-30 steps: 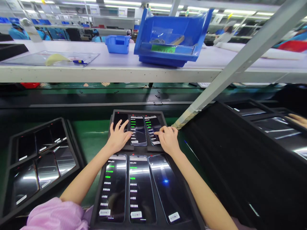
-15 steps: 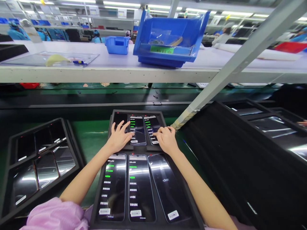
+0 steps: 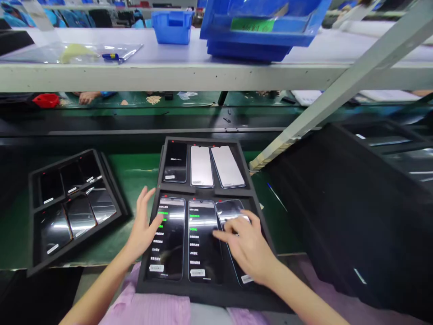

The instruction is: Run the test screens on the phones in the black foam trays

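Six phones sit in the centre tray [image 3: 203,292], three to a row, each in a black foam bay. Left of the centre tray, a second black tray [image 3: 34,216] lies skewed, six dark phones [image 3: 81,215] in it, screens catching the ceiling light. Up beyond the centre tray, on the white shelf [image 3: 135,77], a small blue bin [image 3: 172,28] stands beside a big blue bin [image 3: 250,48] with a green label, something tan inside. Now the screens: in the centre tray's far row, the left phone [image 3: 175,166] is black with a pale logo, while the middle phone [image 3: 202,164] and tilted right phone [image 3: 227,164] glow plain white. Near row: the near-left phone [image 3: 171,248] and near-middle phone [image 3: 203,248] list lines in green and white, stickers below; the near-right phone [image 3: 230,207] is dark and tilted. The left hand [image 3: 144,225] is spread at the centre tray's left edge, thumb over the near-left phone; the right hand [image 3: 248,246], loosely bent, fingers parted, covers the near-right phone, one digit reaching over the near-middle phone. Whether either touches glass, can't tell.
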Action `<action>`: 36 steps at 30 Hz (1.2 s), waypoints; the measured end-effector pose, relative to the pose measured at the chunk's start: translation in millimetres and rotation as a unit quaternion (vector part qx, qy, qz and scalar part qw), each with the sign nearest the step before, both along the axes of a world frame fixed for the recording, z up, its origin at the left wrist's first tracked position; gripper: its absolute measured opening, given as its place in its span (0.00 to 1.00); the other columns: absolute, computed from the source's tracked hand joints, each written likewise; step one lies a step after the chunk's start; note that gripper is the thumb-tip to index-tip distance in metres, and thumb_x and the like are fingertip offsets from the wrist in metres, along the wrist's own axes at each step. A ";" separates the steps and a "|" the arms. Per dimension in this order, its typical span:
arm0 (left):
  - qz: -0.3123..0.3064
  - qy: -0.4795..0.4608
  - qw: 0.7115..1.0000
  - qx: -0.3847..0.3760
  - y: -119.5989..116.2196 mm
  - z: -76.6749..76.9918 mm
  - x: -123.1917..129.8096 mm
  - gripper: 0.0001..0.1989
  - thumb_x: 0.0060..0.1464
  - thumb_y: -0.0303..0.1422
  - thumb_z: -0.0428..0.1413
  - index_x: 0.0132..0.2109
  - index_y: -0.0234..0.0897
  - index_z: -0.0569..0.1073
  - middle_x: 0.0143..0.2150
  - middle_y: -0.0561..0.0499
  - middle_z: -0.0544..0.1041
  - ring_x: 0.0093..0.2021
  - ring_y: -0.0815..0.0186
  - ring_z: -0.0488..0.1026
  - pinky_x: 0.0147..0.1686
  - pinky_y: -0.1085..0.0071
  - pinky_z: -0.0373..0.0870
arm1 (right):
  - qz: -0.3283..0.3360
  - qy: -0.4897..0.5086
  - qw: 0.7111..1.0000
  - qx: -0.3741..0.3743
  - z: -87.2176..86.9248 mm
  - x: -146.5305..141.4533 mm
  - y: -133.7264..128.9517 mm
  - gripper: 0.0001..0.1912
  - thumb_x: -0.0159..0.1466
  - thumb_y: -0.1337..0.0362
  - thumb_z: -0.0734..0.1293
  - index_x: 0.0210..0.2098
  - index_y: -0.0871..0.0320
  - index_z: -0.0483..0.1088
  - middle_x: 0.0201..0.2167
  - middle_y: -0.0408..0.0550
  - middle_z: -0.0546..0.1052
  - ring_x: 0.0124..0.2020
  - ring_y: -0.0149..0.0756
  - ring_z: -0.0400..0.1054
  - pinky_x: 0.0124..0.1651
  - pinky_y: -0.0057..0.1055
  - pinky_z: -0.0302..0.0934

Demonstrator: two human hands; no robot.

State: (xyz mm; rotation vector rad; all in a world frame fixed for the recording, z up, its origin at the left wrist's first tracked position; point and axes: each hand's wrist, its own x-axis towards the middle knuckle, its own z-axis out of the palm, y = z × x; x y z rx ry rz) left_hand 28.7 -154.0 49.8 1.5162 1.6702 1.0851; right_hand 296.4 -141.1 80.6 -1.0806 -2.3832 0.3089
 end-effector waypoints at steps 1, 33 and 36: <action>0.000 -0.068 0.997 -0.032 -16.3 -6.8 -3.2 0.31 0.54 0.42 0.49 0.63 0.46 0.48 0.68 0.46 0.44 0.66 0.54 0.43 0.61 0.52 0.48 | 0.016 0.002 1.000 0.001 1.3 -2.7 -14.7 0.23 0.63 0.69 0.49 0.36 0.53 0.75 0.25 0.43 0.66 0.30 0.31 0.60 0.53 0.41 0.46; -0.020 -0.231 0.963 -0.136 -54.2 3.2 -0.1 0.43 0.45 0.27 0.52 0.65 0.46 0.40 0.69 0.51 0.40 0.67 0.57 0.38 0.64 0.57 0.43 | 0.021 -0.016 1.000 -0.011 -16.5 -13.8 -41.3 0.21 0.64 0.69 0.50 0.41 0.52 0.73 0.29 0.43 0.67 0.34 0.31 0.62 0.56 0.44 0.42; -0.031 -0.188 0.972 -0.139 -53.8 3.9 0.7 0.44 0.46 0.29 0.54 0.65 0.46 0.39 0.68 0.48 0.42 0.67 0.54 0.40 0.63 0.54 0.44 | 0.022 -0.020 0.999 -0.012 -19.6 -16.6 -42.5 0.21 0.64 0.69 0.50 0.40 0.51 0.73 0.29 0.44 0.67 0.34 0.31 0.62 0.57 0.44 0.41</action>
